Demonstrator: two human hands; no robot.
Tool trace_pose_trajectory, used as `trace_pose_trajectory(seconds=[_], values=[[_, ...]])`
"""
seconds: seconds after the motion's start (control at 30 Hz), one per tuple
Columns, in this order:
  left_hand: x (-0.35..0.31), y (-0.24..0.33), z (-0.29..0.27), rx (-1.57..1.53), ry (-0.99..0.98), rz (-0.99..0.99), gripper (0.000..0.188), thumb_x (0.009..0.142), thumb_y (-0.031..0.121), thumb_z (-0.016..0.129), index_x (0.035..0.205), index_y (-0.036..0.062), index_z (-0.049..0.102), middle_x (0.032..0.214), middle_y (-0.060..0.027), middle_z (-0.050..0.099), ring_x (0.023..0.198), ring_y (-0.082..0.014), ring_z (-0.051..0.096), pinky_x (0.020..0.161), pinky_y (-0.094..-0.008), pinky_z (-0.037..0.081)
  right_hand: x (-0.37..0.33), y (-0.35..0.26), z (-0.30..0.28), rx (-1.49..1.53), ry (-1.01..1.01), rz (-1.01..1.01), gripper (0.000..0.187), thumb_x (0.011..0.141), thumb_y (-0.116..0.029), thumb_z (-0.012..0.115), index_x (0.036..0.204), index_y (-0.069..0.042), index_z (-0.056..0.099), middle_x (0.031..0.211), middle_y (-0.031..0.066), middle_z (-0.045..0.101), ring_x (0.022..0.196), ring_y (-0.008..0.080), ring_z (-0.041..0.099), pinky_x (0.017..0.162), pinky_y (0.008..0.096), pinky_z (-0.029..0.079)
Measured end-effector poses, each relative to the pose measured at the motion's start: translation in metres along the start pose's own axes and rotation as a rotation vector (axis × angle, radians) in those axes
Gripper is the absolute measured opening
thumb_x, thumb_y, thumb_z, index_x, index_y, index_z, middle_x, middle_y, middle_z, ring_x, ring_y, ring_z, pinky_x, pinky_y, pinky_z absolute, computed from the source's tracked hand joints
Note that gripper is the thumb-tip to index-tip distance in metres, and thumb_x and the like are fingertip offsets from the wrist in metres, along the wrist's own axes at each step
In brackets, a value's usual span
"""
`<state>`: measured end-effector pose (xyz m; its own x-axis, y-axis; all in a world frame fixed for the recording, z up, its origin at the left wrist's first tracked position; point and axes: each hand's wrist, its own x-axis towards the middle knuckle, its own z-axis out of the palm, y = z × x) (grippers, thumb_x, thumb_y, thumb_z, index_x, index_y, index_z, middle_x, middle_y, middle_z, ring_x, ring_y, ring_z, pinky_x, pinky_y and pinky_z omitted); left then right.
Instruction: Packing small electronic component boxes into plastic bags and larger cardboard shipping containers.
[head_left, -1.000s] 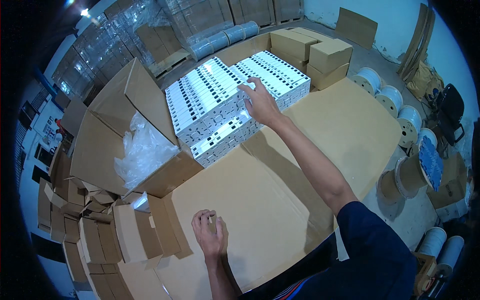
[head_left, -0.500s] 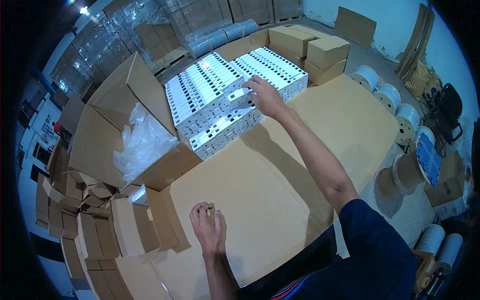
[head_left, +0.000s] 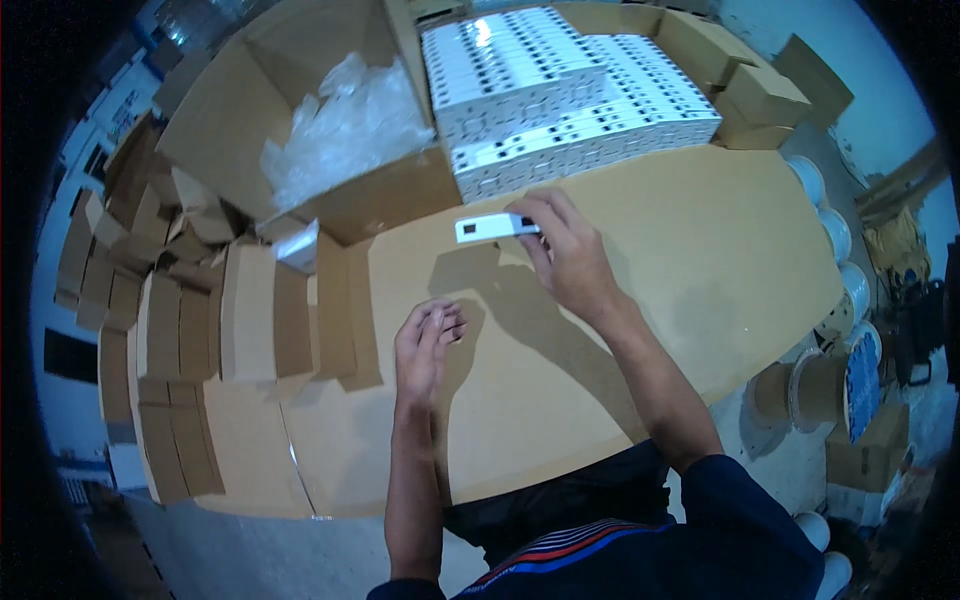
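Note:
My right hand (head_left: 575, 250) grips one end of a slim white box (head_left: 487, 229) with small dark squares on its top face. The box is held above the cardboard-covered table, in front of the stacks. To its lower left hovers my left hand (head_left: 424, 345), fingers loosely curled and a little apart, with nothing visible in it. Rows of similar white boxes (head_left: 510, 75) are stacked behind, the left block higher than the right one (head_left: 640, 125).
Left of the stacks, a large open carton (head_left: 385, 200) holds crumpled clear plastic (head_left: 345, 135). Open smaller cartons (head_left: 250, 315) line the left side of the cardboard sheet (head_left: 700, 270). Brown boxes (head_left: 760, 105) stand at back right; cable spools (head_left: 820, 385) sit beyond the right edge.
My right hand has drawn the slim white box away from the stack and toward me. The left hand has come up nearer the box. My view has tilted lower.

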<state>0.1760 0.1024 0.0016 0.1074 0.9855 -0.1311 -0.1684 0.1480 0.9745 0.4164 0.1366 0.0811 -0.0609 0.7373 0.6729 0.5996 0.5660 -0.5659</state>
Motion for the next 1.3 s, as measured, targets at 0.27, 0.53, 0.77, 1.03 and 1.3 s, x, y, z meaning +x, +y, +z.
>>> trace_pose_trajectory(seconds=[0.27, 0.53, 0.77, 1.03, 1.3], values=[[-0.008, -0.013, -0.053, -0.542, -0.008, -0.124, 0.030, 0.104, 0.023, 0.053, 0.124, 0.0005, 0.054, 0.107, -0.0087, 0.063, 0.096, -0.0166, 0.063, 0.084, -0.0280, 0.051, -0.059, -0.038, 0.087, 0.190, -0.228, 0.006, 0.030, 0.080, 0.003, 0.072, 0.108, -0.003, 0.062, 0.116, 0.0148, 0.058, 0.093, 0.0304, 0.067, 0.074, 0.0381, 0.058], [0.009, -0.016, -0.048, 0.327, 0.203, 0.266, 0.040, 0.092, 0.006, 0.069, 0.128, -0.0060, 0.059, 0.110, -0.0144, 0.070, 0.099, -0.0177, 0.067, 0.090, -0.0324, 0.053, -0.069, -0.003, 0.116, 0.570, -0.249, 0.532, 0.023, 0.084, 0.005, 0.069, 0.101, 0.001, 0.053, 0.107, 0.0147, 0.065, 0.091, 0.0216, 0.068, 0.078, 0.0325, 0.057], [0.005, -0.014, -0.039, 0.731, 0.240, 0.321, 0.041, 0.090, 0.007, 0.069, 0.129, -0.0006, 0.060, 0.111, -0.0195, 0.070, 0.101, -0.0264, 0.070, 0.090, -0.0377, 0.054, -0.067, 0.002, 0.105, 0.335, -0.283, 0.409, 0.026, 0.085, 0.006, 0.067, 0.102, 0.002, 0.048, 0.099, 0.0163, 0.065, 0.089, 0.0278, 0.068, 0.080, 0.0368, 0.057], [-0.001, 0.009, -0.027, 0.780, 0.237, 0.298, 0.055, 0.092, 0.019, 0.068, 0.140, -0.0015, 0.049, 0.131, -0.0208, 0.061, 0.124, -0.0308, 0.058, 0.105, -0.0406, 0.045, -0.062, 0.006, 0.098, 0.265, -0.312, 0.354, 0.049, 0.077, -0.013, 0.079, 0.117, -0.003, 0.053, 0.122, 0.0194, 0.060, 0.117, 0.0380, 0.057, 0.101, 0.0458, 0.045], [-0.009, 0.051, -0.042, 0.593, 0.421, 0.629, 0.044, 0.106, 0.032, 0.040, 0.122, -0.0045, 0.057, 0.116, -0.0174, 0.062, 0.112, -0.0278, 0.060, 0.101, -0.0388, 0.046, -0.049, -0.010, 0.072, -0.196, -0.486, 0.109, 0.064, 0.076, -0.034, 0.078, 0.127, -0.005, 0.054, 0.144, 0.0172, 0.045, 0.141, 0.0367, 0.033, 0.116, 0.0554, 0.025]])
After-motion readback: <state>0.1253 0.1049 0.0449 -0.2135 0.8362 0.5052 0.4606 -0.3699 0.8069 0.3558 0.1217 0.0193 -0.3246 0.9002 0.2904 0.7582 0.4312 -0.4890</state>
